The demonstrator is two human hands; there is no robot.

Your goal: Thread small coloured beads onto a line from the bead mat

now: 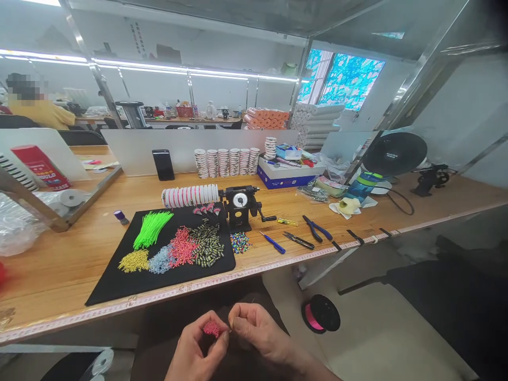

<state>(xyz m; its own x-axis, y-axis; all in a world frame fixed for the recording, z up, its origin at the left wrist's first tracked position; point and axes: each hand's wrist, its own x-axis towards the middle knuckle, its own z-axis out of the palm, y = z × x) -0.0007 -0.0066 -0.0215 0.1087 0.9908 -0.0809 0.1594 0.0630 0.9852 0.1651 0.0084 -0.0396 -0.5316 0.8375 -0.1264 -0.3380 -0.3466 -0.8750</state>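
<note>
Hands are low, below the edge of the wooden table [59, 275], over our lap. We hold a small pink bunch [212, 328] in our left hand [196, 352]; its fingers are closed around the bunch. Our right hand [257, 330] is touching it from the side, with thumb and finger pinched together at the tip. We think we are picking or sorting one tiny piece from the bunch. The next move seems to need a slow, gentle pull, so the other bits do not fall. Both wrists are bent inward, hands close together. Up on the table, the black mat [119, 286] holds more little piles, with a black winder [241, 207] just right of it.
</note>
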